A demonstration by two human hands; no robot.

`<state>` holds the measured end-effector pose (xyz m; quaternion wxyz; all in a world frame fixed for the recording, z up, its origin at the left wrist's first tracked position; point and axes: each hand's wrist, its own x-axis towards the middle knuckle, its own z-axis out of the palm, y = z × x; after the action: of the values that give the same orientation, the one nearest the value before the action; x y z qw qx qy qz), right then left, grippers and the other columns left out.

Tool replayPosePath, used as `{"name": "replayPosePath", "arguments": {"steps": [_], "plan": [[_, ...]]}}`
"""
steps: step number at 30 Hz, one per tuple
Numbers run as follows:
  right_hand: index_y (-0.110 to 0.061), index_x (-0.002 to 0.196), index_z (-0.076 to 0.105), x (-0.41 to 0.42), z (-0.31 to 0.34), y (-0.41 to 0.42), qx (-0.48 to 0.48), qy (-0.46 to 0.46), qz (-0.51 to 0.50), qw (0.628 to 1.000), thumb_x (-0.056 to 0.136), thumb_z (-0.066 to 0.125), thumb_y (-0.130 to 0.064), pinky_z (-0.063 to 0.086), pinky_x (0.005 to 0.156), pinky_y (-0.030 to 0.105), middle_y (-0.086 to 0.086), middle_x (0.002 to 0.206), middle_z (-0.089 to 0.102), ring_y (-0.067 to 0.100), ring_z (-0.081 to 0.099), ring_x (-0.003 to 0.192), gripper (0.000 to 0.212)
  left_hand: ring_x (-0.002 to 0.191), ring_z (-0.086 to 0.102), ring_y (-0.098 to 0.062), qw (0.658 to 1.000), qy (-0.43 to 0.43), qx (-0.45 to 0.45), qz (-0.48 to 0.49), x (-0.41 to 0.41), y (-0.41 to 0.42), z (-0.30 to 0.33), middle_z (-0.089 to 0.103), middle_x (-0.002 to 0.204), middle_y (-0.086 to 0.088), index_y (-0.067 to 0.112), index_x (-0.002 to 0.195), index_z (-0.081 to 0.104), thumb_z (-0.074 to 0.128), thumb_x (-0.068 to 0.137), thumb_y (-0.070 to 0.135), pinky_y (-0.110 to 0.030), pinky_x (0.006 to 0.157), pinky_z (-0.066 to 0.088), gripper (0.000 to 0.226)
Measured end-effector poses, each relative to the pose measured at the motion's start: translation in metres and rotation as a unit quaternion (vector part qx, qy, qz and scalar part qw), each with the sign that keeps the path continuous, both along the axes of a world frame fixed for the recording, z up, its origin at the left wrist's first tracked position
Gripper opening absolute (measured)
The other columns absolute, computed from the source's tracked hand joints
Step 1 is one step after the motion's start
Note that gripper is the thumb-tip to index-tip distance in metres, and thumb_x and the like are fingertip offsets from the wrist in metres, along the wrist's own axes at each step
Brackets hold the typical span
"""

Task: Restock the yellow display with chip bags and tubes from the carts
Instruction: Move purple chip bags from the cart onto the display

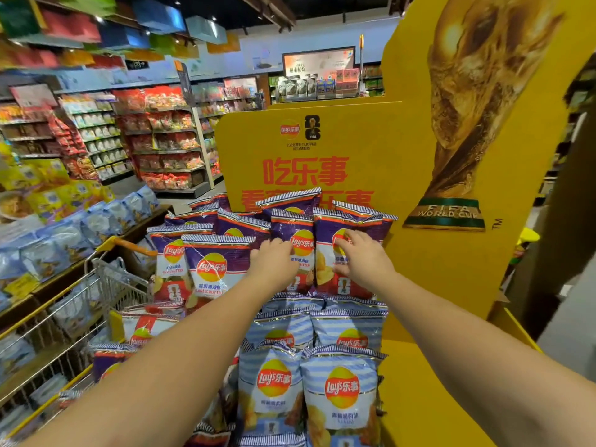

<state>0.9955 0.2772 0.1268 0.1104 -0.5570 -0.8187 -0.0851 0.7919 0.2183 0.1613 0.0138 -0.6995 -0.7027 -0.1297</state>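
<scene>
While both our arms reach forward, the yellow display fills the frame from 12 to 4 o'clock, its upper tier packed with upright purple chip bags and its lower tier, toward 6 o'clock, with light-blue striped chip bags standing in rows. Our left hand lies near the centre against the face of one purple bag, fingers slightly curled over it; whether they pinch the foil we cannot tell. Our right hand, just at its 3 o'clock, presses on the neighbouring purple bag with fingers spread apart and fairly straight. A printed gold trophy rises on the display's backboard at 1 o'clock. At 8 o'clock a wire cart with yellow trim holds more purple bags and a red-and-white bag, piled loosely. Beyond it, at 9 to 10 o'clock, a low shelf carries pale blue packets, and store shelving stocked with red packages runs along the aisle at 11 o'clock.
</scene>
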Motion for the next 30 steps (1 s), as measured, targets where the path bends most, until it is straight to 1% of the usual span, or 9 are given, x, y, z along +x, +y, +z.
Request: {"name": "replayPosePath", "arguments": {"steps": [3, 6, 9, 11, 15, 18, 22, 26, 30], "plan": [[-0.027, 0.14, 0.044, 0.002, 0.009, -0.046, 0.006, 0.093, -0.031, 0.995, 0.092, 0.055, -0.053, 0.036, 0.106, 0.045, 0.002, 0.145, 0.042, 0.026, 0.038, 0.132, 0.056, 0.105, 0.054, -0.028, 0.995, -0.098, -0.014, -0.016, 0.01, -0.036, 0.002, 0.061, 0.113, -0.004, 0.016, 0.106, 0.062, 0.05, 0.093, 0.032, -0.042, 0.091, 0.044, 0.024], [-0.021, 0.129, 0.054, 0.002, 0.009, -0.11, -0.051, 0.241, -0.051, 0.968, 0.095, 0.054, -0.044, 0.043, 0.094, 0.038, 0.002, 0.125, 0.056, 0.025, 0.051, 0.119, 0.042, 0.093, 0.059, -0.027, 0.983, -0.177, -0.028, -0.032, 0.022, -0.09, 0.0, 0.065, 0.099, -0.004, 0.016, 0.097, 0.063, 0.053, 0.092, 0.031, -0.04, 0.085, 0.049, 0.019], [-0.016, 0.121, 0.059, 0.007, 0.0, -0.192, -0.079, 0.371, -0.092, 0.921, 0.095, 0.056, -0.04, 0.042, 0.08, 0.028, 0.001, 0.113, 0.062, 0.018, 0.057, 0.103, 0.035, 0.083, 0.058, -0.023, 0.964, -0.254, -0.047, -0.067, 0.036, -0.152, -0.008, 0.064, 0.091, -0.004, 0.012, 0.096, 0.063, 0.054, 0.092, 0.026, -0.032, 0.069, 0.043, 0.017], [-0.015, 0.116, 0.062, 0.01, -0.006, -0.247, -0.095, 0.422, -0.124, 0.893, 0.096, 0.056, -0.034, 0.035, 0.073, 0.024, -0.002, 0.106, 0.062, 0.014, 0.055, 0.096, 0.028, 0.086, 0.06, -0.025, 0.95, -0.293, -0.063, -0.084, 0.045, -0.19, -0.016, 0.064, 0.09, -0.005, 0.011, 0.097, 0.062, 0.055, 0.093, 0.026, -0.03, 0.067, 0.038, 0.017], [-0.018, 0.105, 0.064, 0.03, -0.046, -0.359, -0.113, 0.505, -0.206, 0.831, 0.093, 0.057, -0.037, 0.045, 0.082, 0.031, 0.001, 0.1, 0.068, 0.021, 0.063, 0.095, 0.024, 0.083, 0.057, -0.021, 0.92, -0.358, -0.105, -0.123, 0.072, -0.275, -0.04, 0.065, 0.094, -0.008, 0.007, 0.103, 0.062, 0.058, 0.093, 0.025, -0.029, 0.069, 0.039, 0.022], [-0.018, 0.102, 0.068, 0.051, -0.073, -0.44, -0.127, 0.531, -0.265, 0.795, 0.089, 0.056, -0.043, 0.049, 0.089, 0.04, 0.0, 0.095, 0.072, 0.023, 0.067, 0.091, 0.031, 0.089, 0.061, -0.026, 0.898, -0.387, -0.137, -0.157, 0.099, -0.333, -0.058, 0.067, 0.101, -0.019, 0.005, 0.101, 0.065, 0.059, 0.091, 0.021, -0.034, 0.074, 0.044, 0.019], [-0.014, 0.099, 0.067, 0.087, -0.098, -0.561, -0.136, 0.551, -0.326, 0.756, 0.097, 0.053, -0.032, 0.044, 0.072, 0.031, 0.001, 0.089, 0.071, 0.019, 0.066, 0.081, 0.023, 0.1, 0.062, -0.03, 0.879, -0.374, -0.211, -0.206, 0.154, -0.424, -0.09, 0.068, 0.106, -0.016, 0.012, 0.1, 0.066, 0.06, 0.091, 0.025, -0.034, 0.078, 0.044, 0.017], [-0.02, 0.096, 0.067, 0.12, -0.115, -0.658, -0.124, 0.528, -0.388, 0.745, 0.099, 0.049, -0.037, 0.043, 0.07, 0.03, -0.005, 0.091, 0.068, 0.013, 0.061, 0.085, 0.025, 0.093, 0.062, -0.027, 0.849, -0.374, -0.277, -0.249, 0.206, -0.501, -0.115, 0.067, 0.095, -0.008, 0.016, 0.097, 0.063, 0.058, 0.091, 0.026, -0.032, 0.072, 0.044, 0.013], [-0.021, 0.092, 0.065, 0.157, -0.135, -0.749, -0.116, 0.53, -0.458, 0.704, 0.099, 0.048, -0.036, 0.046, 0.069, 0.026, -0.006, 0.087, 0.067, 0.013, 0.063, 0.082, 0.024, 0.088, 0.061, -0.021, 0.818, -0.355, -0.331, -0.309, 0.258, -0.573, -0.137, 0.066, 0.091, -0.001, 0.019, 0.095, 0.063, 0.056, 0.091, 0.029, -0.034, 0.076, 0.047, 0.013]]}}
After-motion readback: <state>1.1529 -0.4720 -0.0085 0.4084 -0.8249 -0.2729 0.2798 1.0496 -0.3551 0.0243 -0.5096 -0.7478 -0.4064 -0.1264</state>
